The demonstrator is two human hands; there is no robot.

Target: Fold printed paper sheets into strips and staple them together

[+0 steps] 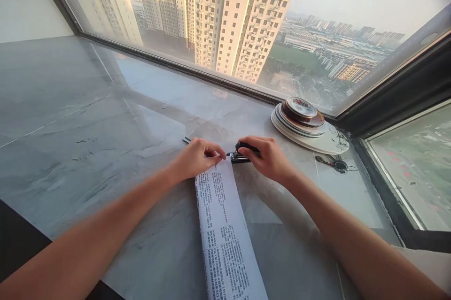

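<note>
A long white strip of printed paper (225, 225), seemingly folded, runs from the middle of the grey surface down to the bottom edge of the head view. My left hand (200, 157) pinches its far end between thumb and fingers. Just to the right, my right hand (262, 154) is wrapped round a black stapler (241, 157). The stapler's front end meets the paper's far right corner; whether the paper lies between its jaws I cannot tell. Behind my left hand the tip of a thin dark object (186, 140) sticks out, its rest hidden.
A stack of plates (299, 119) stands by the window at the right, the largest lowest. Close to it lies a small dark round item with a cord (338, 165). The window frame (225, 85) bounds the glossy tiled surface (70, 150) at the back.
</note>
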